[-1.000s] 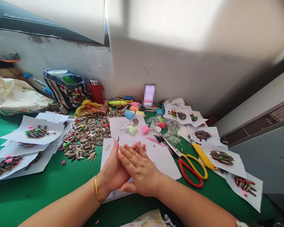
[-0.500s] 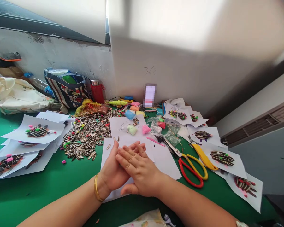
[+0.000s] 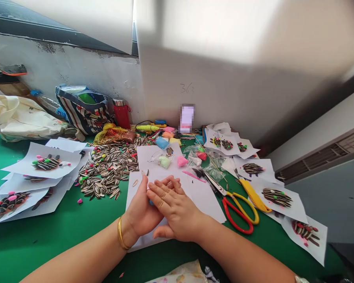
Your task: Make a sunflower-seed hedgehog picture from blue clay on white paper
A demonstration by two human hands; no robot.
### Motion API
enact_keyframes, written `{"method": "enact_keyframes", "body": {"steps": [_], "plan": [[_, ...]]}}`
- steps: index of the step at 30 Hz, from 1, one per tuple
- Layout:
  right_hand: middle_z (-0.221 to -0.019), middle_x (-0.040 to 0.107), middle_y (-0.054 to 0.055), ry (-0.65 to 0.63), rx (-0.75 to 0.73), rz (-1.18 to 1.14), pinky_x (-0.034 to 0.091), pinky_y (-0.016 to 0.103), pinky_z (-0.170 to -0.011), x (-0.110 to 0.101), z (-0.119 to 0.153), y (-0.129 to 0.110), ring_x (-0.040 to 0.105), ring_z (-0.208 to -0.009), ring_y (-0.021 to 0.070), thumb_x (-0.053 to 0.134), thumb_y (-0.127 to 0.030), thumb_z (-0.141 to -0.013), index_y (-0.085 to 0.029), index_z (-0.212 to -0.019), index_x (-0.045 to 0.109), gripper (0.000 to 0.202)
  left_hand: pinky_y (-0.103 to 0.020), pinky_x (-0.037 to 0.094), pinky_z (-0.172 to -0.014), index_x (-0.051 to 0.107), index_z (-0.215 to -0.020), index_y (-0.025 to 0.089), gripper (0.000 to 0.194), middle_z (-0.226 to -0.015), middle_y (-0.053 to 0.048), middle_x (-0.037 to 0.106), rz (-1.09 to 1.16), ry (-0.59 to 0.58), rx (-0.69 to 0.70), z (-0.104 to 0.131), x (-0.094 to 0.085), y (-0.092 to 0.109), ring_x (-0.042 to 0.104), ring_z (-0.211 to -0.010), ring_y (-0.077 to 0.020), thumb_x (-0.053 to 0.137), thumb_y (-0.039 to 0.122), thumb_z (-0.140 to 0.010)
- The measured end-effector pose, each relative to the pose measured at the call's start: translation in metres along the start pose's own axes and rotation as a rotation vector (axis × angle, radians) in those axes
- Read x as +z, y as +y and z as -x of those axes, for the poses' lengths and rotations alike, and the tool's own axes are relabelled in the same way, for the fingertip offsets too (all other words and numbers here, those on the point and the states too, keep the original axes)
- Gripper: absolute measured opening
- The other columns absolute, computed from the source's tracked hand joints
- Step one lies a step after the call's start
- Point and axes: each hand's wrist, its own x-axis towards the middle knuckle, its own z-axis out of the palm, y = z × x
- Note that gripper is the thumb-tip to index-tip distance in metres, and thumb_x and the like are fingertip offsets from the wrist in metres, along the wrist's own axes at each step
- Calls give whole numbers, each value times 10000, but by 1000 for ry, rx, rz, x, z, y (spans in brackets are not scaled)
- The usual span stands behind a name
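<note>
My left hand [image 3: 143,212], with a gold bangle at the wrist, is palm up over the white paper [image 3: 205,198]. Laid across it from the right is my right hand [image 3: 177,210], palm down with its fingers stretched. Between the two palms a small bit of blue clay [image 3: 151,202] shows; the rest of it is hidden. Just beyond the fingertips, a pale seed [image 3: 135,183] lies on the paper. Lumps of light green clay [image 3: 164,162] and pink clay [image 3: 182,161] rest farther back.
Sunflower seeds [image 3: 106,169] are heaped left of the paper. Scissors [image 3: 238,208] and a yellow cutter [image 3: 255,196] lie to the right. Sheets with seed figures flank both sides [image 3: 70,157] [image 3: 295,202]. A red bottle [image 3: 122,114], bags and a phone [image 3: 187,118] stand along the wall.
My right hand has shifted slightly to the right across my left palm. A bit of blue now shows between the palms. The things on the table have not moved.
</note>
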Motion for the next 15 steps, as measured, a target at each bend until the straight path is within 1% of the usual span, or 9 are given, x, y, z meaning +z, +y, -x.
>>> {"method": "enact_keyframes", "body": {"steps": [2, 4, 6, 7, 9, 11, 13, 14, 15], "plan": [[-1527, 362, 152, -8, 10, 10, 7, 567, -1200, 0, 1, 4, 178, -1473, 269, 428, -712, -868, -74, -1502, 266, 914, -451, 286, -1159, 365, -1471, 125, 803, -1467, -187, 457, 9, 8, 35, 0, 1, 7, 432, -1360, -293, 324, 691, -902], [-1533, 355, 144, -24, -11, 13, -4, 565, -1199, -3, 1, 2, 161, -1478, 256, 414, -702, -881, -77, -1503, 260, 895, -442, 324, -1139, 366, -1474, 142, 800, -1457, -182, 472, 8, 29, 121, 0, 1, 18, 458, -1342, -282, 287, 699, -904], [-1537, 346, 144, -45, -39, 9, 2, 536, -1205, -6, -1, -3, 141, -1483, 240, 406, -701, -885, -81, -1502, 267, 886, -421, 373, -1108, 375, -1469, 146, 785, -1444, -181, 488, 9, 51, 202, -1, 1, 25, 479, -1327, -267, 267, 690, -913], [-1540, 340, 145, -56, -57, 5, 12, 516, -1210, -7, -1, -6, 130, -1485, 232, 409, -702, -884, -84, -1500, 276, 883, -412, 386, -1097, 387, -1462, 145, 777, -1438, -181, 494, 4, 63, 221, -2, 1, 26, 484, -1322, -262, 261, 684, -917], [-1549, 320, 143, -75, -93, -9, 38, 488, -1216, -8, -2, -10, 105, -1489, 229, 420, -707, -877, -87, -1497, 290, 887, -405, 384, -1098, 415, -1444, 141, 761, -1432, -182, 501, -23, 81, 201, -2, 1, 20, 481, -1325, -264, 269, 675, -922], [-1553, 312, 142, -64, -104, -15, 49, 498, -1216, -6, -2, -11, 92, -1490, 245, 432, -716, -866, -86, -1496, 295, 902, -413, 344, -1126, 418, -1439, 126, 763, -1441, -187, 490, -52, 66, 122, -2, 0, 10, 453, -1346, -275, 309, 672, -918], [-1549, 320, 146, -29, -59, -3, 28, 527, -1211, -4, -1, -7, 104, -1487, 259, 432, -717, -864, -77, -1498, 283, 913, -430, 303, -1152, 378, -1459, 98, 797, -1462, -201, 459, -40, 19, 30, 0, 1, 3, 416, -1371, -291, 354, 673, -907], [-1546, 324, 150, -14, -25, 8, 10, 539, -1208, -3, 0, -4, 116, -1485, 261, 428, -713, -869, -72, -1499, 274, 912, -441, 294, -1158, 362, -1466, 91, 815, -1464, -203, 455, -21, 6, 6, 1, 1, 3, 412, -1373, -297, 359, 679, -901], [-1543, 329, 154, -6, 4, 19, -8, 548, -1205, -2, 1, -2, 129, -1483, 260, 423, -706, -876, -68, -1501, 265, 907, -449, 291, -1159, 353, -1471, 94, 824, -1462, -202, 458, -3, -1, 12, 1, 2, 5, 414, -1371, -300, 351, 687, -898]]}}
